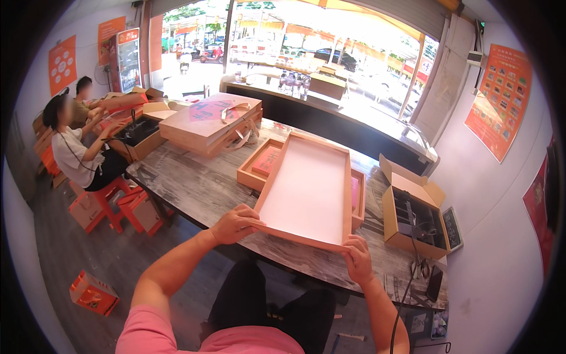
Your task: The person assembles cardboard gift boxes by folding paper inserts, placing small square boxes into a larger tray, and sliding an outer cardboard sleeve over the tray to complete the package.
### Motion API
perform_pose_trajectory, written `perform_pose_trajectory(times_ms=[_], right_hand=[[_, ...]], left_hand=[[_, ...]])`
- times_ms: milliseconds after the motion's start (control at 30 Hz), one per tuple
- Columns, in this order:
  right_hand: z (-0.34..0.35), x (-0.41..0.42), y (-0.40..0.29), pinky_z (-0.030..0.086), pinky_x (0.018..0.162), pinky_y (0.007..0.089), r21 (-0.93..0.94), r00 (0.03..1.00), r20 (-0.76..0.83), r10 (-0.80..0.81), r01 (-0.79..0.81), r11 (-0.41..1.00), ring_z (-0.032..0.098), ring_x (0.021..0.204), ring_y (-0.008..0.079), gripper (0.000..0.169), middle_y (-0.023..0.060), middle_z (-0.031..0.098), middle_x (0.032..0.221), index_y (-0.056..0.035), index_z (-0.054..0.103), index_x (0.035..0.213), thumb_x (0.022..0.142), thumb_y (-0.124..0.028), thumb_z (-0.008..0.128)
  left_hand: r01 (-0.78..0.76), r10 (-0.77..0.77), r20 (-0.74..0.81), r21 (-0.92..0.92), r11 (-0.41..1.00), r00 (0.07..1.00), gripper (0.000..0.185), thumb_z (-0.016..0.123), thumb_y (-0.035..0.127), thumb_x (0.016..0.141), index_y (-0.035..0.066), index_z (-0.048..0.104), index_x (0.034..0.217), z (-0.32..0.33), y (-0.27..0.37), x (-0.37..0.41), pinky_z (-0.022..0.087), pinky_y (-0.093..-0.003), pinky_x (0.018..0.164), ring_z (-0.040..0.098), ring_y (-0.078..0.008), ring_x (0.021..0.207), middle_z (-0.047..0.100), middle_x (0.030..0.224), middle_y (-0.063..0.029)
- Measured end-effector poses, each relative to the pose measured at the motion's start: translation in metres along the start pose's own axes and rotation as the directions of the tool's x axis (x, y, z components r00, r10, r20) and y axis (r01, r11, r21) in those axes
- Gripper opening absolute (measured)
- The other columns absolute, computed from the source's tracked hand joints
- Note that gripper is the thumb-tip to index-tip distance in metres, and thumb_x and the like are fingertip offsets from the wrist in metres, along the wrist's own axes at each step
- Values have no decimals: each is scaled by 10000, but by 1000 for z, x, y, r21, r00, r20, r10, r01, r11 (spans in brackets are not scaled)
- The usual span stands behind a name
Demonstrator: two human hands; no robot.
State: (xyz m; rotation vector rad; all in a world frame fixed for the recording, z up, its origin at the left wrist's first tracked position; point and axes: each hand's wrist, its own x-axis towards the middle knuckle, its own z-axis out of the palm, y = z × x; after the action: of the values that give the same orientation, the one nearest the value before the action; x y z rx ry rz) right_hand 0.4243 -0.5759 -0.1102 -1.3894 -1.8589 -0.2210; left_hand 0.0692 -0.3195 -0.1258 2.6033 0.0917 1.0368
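Note:
My left hand (234, 225) grips the near left corner of a shallow wood-coloured box lid or tray (305, 190) with a white inside. At its near right corner, my right hand (357, 257) pinches the rim. This piece is tilted, its open side facing me, and nothing lies in it. Behind and partly under it, a second shallow wood-coloured box (248, 177) rests on the table. A red packet with dark characters (265, 160) shows in that box's left part, and a pink-red piece (355, 192) at its right. The middle of the lower box is hidden.
Stacked gift boxes with ribbons (208, 121) stand at the table's (190, 177) back left. An open carton with black contents (415, 221) sits at right, near a cable (418, 267) and a phone (434, 283). Two people sit at left beside another open carton (148, 140).

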Motion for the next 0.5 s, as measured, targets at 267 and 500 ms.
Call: perform_pose_trajectory(times_ms=[267, 500], right_hand=[[4, -7, -3, 467, 1012, 451, -56, 999, -32, 26, -28, 998, 600, 1126, 359, 74, 78, 692, 1010, -49, 713, 924, 855, -31, 733], [0, -16, -5, 449, 897, 426, -145, 995, 90, 40, -27, 989, 603, 1014, 279, 66, 14, 678, 961, -126, 739, 895, 835, -112, 763]], left_hand=[[186, -193, -49, -124, 975, 980, 218, 788, 64, 844, 88, 739, 1055, 6, 9, -2, 543, -386, 789, 644, -286, 906, 697, 936, -75], [114, -109, 62, -77, 991, 992, 157, 801, 72, 819, 85, 693, 932, 4, 6, -6, 541, -395, 746, 645, -286, 848, 674, 879, -51]])
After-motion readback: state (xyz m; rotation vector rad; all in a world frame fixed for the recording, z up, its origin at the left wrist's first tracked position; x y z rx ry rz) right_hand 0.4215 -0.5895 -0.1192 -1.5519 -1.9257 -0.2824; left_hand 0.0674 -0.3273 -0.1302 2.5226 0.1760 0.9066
